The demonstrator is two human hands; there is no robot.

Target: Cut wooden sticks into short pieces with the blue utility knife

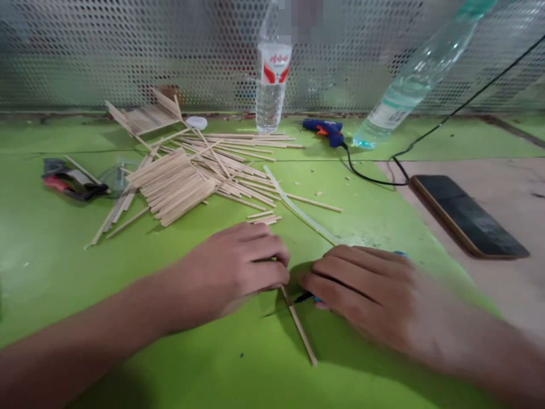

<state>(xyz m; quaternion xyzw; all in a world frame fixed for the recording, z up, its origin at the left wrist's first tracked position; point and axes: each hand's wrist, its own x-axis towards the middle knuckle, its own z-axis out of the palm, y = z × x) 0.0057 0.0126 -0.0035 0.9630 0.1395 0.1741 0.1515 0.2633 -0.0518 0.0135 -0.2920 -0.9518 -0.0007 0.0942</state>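
Left hand [238, 267]: fingers [264, 250] curled in, with almost no gap, gripping the upper end of a thin wooden stick [303, 332]; the stick emerges from beneath the fingertips and slants down toward the viewer, its free end well clear of both hands. Right hand [361, 289]: fingers bent close together over a knife [304, 297], most of whose handle is hidden under the palm, blue parts showing at the edges; the dark front of the knife points left, and its thin blade crosses the stick just below the left fingertips; whether the edge bites into the wood cannot be told.

Just beyond the left fingers, short stick pieces [264, 220] lie on the green table [204, 369]; a translucent strip [293, 209] runs from near the right knuckles toward a loose pile of sticks [238, 165]; on the pile's near left side rests a flat panel of sticks [174, 187], and behind it a chair-like stick frame [147, 116].

Farther out: at left, a tape dispenser [74, 180]; at the back, an upright bottle [270, 85], a blue glue gun [322, 129] and a tilted-looking greenish bottle [402, 96]; at right, a phone [468, 216].
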